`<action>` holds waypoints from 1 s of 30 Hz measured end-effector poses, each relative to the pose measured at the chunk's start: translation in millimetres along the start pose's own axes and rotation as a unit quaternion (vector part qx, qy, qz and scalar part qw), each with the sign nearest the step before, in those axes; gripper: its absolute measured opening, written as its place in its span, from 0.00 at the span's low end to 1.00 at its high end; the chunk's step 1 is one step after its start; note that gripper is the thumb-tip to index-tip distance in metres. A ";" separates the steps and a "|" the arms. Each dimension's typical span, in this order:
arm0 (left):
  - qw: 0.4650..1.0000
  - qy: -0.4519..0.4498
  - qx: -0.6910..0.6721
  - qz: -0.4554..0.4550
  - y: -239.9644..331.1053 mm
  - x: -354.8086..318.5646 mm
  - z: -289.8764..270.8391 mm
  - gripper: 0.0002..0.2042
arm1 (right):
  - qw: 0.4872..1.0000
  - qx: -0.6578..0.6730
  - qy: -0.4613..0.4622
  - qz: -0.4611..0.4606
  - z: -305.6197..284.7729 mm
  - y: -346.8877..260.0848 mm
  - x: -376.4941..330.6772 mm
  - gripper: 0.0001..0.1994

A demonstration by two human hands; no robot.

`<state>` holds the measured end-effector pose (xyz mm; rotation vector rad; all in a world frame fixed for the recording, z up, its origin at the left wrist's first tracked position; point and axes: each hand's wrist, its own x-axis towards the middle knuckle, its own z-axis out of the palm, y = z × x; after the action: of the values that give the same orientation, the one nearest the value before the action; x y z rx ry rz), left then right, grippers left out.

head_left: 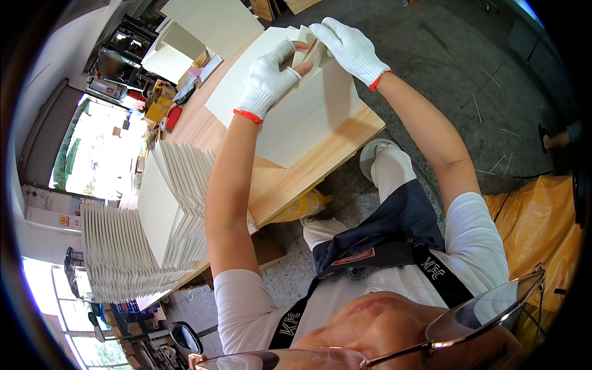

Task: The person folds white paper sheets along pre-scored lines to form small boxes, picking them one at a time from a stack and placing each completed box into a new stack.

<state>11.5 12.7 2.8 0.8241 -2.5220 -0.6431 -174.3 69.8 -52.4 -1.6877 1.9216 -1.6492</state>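
A large cream-white sheet [290, 123], paper or thin card, lies on the wooden table in front of me. At its far right edge several layers bend up into a narrow fanned bundle [316, 57]. My left hand [271, 77], in a white knit glove with a red cuff, has its bare thumb and forefinger at the near side of those layers. Gloved the same way, my right hand [350, 49] closes over their far side, its fingers bent together at the top edge. The layers partly hide the fingertips.
Tall stacks of folded cream sheets [176, 203] stand left on the wooden table [296, 182]. Beyond are boxes [159, 102] and more white boards [213, 21]. An orange-yellow tarp [536, 216] lies at right, and a yellow bag [302, 206] sits under the table edge. Thin scraps litter the floor.
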 end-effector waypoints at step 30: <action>0.995 0.047 0.043 0.080 5.0 -3.9 4.4 0.15 | 0.999 -0.037 -0.032 -0.015 -15.1 -1.4 -0.6 0.24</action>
<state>9.9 20.0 1.1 0.6555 -2.5127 -0.4372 -183.2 80.1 -45.5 -1.7829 1.9603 -1.5328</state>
